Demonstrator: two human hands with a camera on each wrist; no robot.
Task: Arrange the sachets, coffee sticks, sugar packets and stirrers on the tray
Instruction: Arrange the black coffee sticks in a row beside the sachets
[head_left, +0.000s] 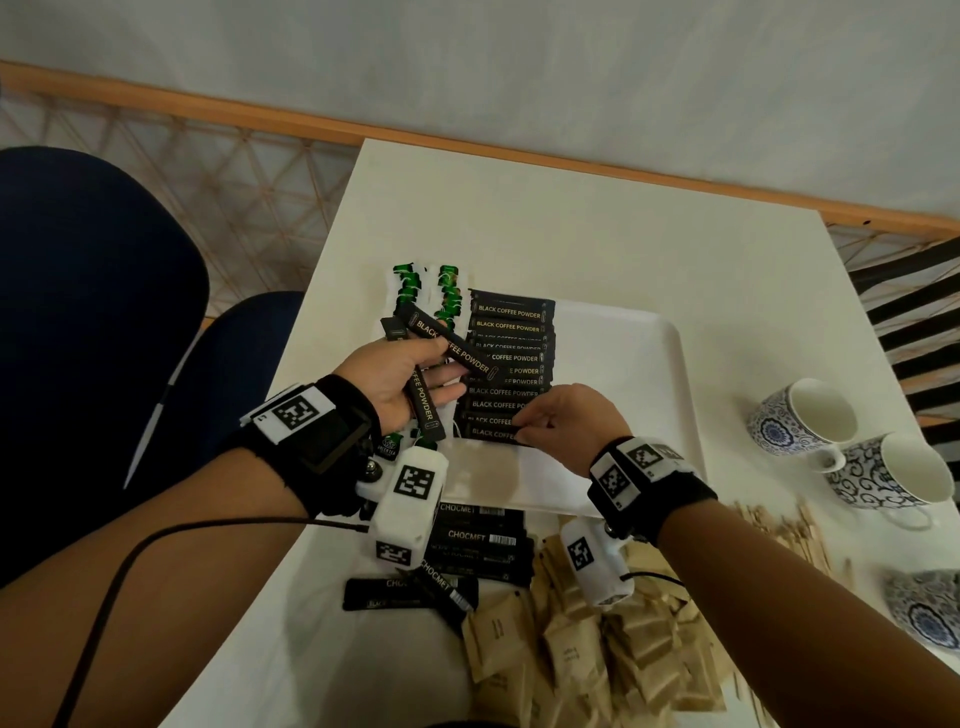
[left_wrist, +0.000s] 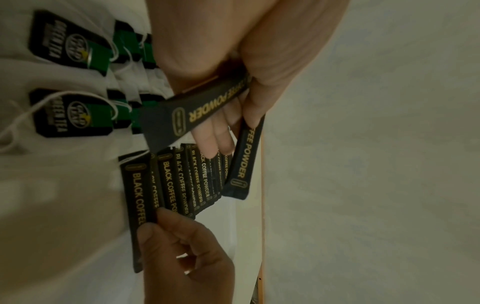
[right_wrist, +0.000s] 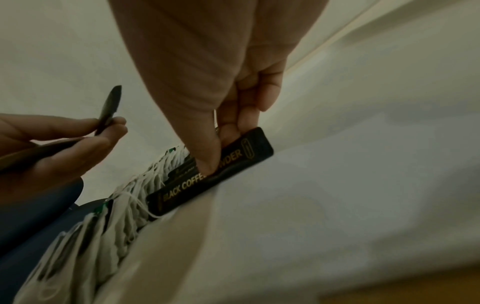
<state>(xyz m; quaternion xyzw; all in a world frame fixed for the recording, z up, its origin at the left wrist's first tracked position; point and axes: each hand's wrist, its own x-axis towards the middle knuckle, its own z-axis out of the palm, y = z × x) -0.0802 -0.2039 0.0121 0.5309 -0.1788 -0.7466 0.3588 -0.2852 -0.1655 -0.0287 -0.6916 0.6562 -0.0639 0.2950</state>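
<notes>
A row of black coffee sticks (head_left: 509, 358) lies overlapped along the left part of the white tray (head_left: 649, 364), beside green tea sachets (head_left: 426, 296). My left hand (head_left: 441, 374) hovers over the sachets and grips two black coffee sticks (left_wrist: 205, 109), one crossing the other. My right hand (head_left: 522, 423) pinches the nearest stick (right_wrist: 233, 162) of the row between thumb and fingers, at the row's near end on the tray. In the left wrist view the same pinched stick (left_wrist: 137, 197) lies at the row's edge.
Chocmet sticks (head_left: 478, 540) lie on the table just in front of the tray, with a heap of brown sugar packets (head_left: 597, 649) and wooden stirrers (head_left: 789, 530) to their right. Patterned cups (head_left: 800, 415) stand at the right. A blue chair (head_left: 93, 312) is at the left.
</notes>
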